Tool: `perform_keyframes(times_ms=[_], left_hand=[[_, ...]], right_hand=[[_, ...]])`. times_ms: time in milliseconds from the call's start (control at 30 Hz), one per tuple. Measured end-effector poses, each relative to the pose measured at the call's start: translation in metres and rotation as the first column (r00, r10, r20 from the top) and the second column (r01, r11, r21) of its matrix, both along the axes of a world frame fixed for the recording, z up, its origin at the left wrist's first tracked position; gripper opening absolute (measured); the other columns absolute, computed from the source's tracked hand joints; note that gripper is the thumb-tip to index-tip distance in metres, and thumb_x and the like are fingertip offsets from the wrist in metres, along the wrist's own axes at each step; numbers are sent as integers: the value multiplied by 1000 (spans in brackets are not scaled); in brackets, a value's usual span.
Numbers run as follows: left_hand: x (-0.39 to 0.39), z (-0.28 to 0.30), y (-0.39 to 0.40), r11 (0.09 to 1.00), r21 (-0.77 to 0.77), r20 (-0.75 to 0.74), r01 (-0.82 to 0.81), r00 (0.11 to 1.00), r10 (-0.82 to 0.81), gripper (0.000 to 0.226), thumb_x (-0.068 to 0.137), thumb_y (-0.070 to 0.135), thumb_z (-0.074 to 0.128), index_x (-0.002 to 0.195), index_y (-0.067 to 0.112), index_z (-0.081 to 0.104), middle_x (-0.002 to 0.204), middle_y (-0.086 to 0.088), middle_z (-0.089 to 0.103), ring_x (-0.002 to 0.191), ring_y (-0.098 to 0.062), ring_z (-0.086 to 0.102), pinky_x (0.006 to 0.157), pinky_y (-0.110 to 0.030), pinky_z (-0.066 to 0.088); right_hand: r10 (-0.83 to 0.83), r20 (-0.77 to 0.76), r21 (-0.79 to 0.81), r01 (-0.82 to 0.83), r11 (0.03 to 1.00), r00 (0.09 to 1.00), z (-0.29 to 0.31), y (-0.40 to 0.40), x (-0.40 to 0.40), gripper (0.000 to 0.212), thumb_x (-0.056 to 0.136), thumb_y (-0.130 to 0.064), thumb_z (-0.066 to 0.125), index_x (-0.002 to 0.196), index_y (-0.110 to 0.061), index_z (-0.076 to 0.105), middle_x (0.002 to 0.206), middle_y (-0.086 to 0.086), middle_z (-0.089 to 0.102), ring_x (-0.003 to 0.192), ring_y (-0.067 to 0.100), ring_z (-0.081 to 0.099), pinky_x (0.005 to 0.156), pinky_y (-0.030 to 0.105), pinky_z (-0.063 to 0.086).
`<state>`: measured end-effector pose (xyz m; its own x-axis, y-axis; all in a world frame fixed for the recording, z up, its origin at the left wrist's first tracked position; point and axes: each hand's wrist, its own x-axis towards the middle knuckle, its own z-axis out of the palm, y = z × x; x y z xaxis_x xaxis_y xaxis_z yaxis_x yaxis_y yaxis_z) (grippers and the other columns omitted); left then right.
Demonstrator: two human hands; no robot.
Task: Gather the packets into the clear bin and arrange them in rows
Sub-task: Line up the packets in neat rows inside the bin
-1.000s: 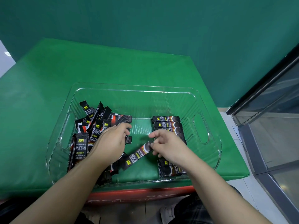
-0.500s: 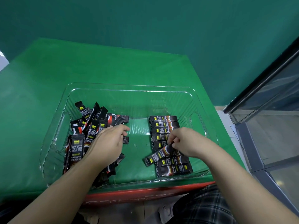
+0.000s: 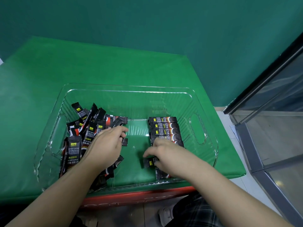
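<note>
A clear bin (image 3: pixel 211 141) sits on the green table. A loose heap of black coffee packets (image 3: pixel 86 131) fills its left half. A neat row of packets (image 3: pixel 164 126) lies flat in the right half, stacked front to back. My right hand (image 3: pixel 167 154) holds a single packet (image 3: pixel 148 163) flat at the near end of that row; only its left end shows. My left hand (image 3: pixel 106 145) lies over the heap with curled fingers pinching a packet (image 3: pixel 124 141) at the heap's right edge.
The green padded table (image 3: pixel 98 66) ends on the right, above a pale floor. A glass door with a dark frame (image 3: pixel 270 99) stands at the right. A red panel (image 3: pixel 139 197) runs under the table's near edge. The bin's centre floor is bare.
My right hand has swung its packet from a diagonal to lie along the near end of the row and pressed down. My left hand has stayed on the heap.
</note>
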<state>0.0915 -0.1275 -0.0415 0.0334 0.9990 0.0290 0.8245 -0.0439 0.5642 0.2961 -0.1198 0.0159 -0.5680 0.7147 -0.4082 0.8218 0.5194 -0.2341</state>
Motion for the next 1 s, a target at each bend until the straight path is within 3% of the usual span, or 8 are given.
perform_keyframes(times_ms=[167,300,533,667,800,900,1000], left_hand=[[0,-1,0,1000,-3,-13,2,1000,-2,37,98,11,42,132,22,48,115,13,59,115,-12,49,101,-31,38],[0,0,0,1000,2,-13,4,1000,-4,37,97,10,42,132,21,49,115,12,59,115,-13,50,105,-33,37],[1,1,-1,1000,0,-9,6,1000,-6,37,97,11,43,132,22,48,113,14,58,113,-11,49,104,-34,39],[1,2,-1,1000,-1,-12,9,1000,-9,37,97,11,45,132,22,48,113,14,58,112,-11,50,105,-36,39],[1,3,-1,1000,4,-23,12,1000,-12,37,97,13,46,133,22,48,115,13,58,113,-11,50,103,-34,39],[1,3,-2,1000,7,-27,13,1000,-13,37,97,13,47,133,21,48,114,14,58,111,-10,51,104,-34,38],[2,4,-2,1000,12,-25,12,1000,-12,36,96,12,47,132,20,49,113,13,58,109,-10,51,104,-33,37]], right_hand=[[66,52,86,-70,994,996,-13,-10,-2,50,91,-18,57,138,-30,43,119,7,41,117,25,38,94,38,40],[127,-3,131,-126,983,992,-12,-13,-2,56,90,-18,57,141,-33,38,124,5,40,117,23,38,92,36,38],[145,-4,155,-143,978,989,-15,-13,0,41,90,-12,54,129,-26,55,120,5,46,113,24,40,90,37,41],[109,8,167,-109,980,994,-19,-12,7,42,88,-10,54,128,-22,56,118,5,46,112,25,42,94,40,43],[88,-6,172,-86,981,996,-17,-13,13,46,88,-13,56,133,-23,51,130,4,39,119,24,40,97,40,42],[87,-68,165,-74,983,994,-14,-12,20,49,89,-14,56,135,-30,48,134,0,38,121,20,39,98,37,40],[62,-162,152,-37,988,985,-11,-10,28,44,87,-8,55,126,-29,59,121,-1,47,113,20,47,94,39,44]])
